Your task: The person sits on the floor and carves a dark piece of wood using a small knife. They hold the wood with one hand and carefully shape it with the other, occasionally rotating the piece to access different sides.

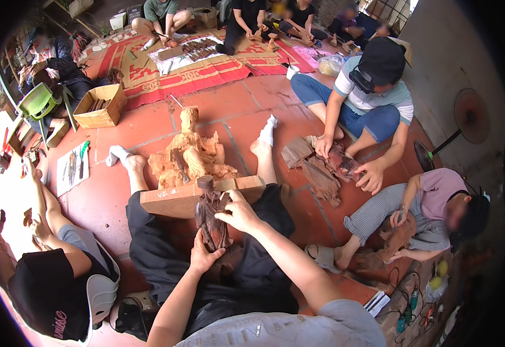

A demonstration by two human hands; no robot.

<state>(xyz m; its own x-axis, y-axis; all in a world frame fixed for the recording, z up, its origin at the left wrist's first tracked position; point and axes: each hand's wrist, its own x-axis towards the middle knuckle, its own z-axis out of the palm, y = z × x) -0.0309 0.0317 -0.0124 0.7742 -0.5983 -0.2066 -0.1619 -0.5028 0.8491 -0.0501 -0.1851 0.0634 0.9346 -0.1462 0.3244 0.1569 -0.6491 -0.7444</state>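
A dark brown carved wooden figurine (210,214) stands upright between my legs, in front of a thick wooden board. Low on its side, my left hand (205,254) is wrapped round it near the base. My right hand (241,213) is at the figurine's upper right side with its fingers bent and pinched together. Whatever lies between those fingertips is too small to make out. Behind the figurine rests the board (246,186), and beyond it a large pale wood carving (191,150) with a tool (179,162) lying against it.
To my right, a person in a black cap (379,63) handles reddish wood pieces (316,168); another works a carving (400,234). At left sit a person in a cap (50,289) and a cardboard box (100,106). A fan (471,115) stands by the wall.
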